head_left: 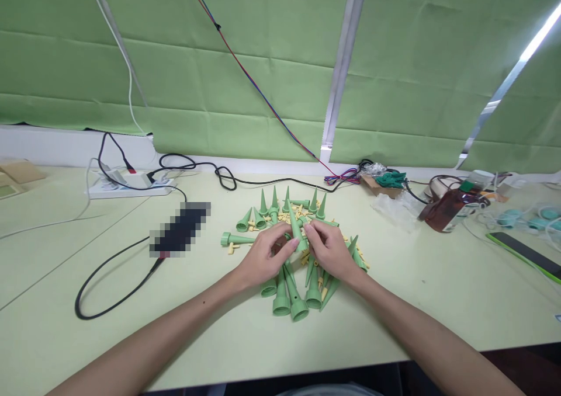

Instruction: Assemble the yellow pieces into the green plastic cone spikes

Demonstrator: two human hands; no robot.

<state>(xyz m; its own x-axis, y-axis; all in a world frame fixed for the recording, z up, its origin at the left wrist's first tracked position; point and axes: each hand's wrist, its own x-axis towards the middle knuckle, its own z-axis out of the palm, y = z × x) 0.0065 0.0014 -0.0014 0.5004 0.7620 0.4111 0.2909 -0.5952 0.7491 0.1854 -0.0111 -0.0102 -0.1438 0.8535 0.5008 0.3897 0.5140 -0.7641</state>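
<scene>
Between the thumb and fingers of my left hand [269,254] is a green plastic cone spike [294,222], its point tilted up and away from me. My right hand [329,249] is closed in a pinch right beside the spike's wide end; whatever its fingertips hold is too small and hidden to make out. Under and around both hands lie more green cones [298,309], some standing point up at the back, others lying with their round open ends toward me. Small yellow plastic fittings [234,248] are heaped among them.
Left of the pile lies a blurred-out dark device [179,229] with a looped black cable. A white power strip [131,187] stands behind it. To the right are a clear plastic bag [397,212], a brown bottle [453,208] and a green-edged black phone-like slab [526,256].
</scene>
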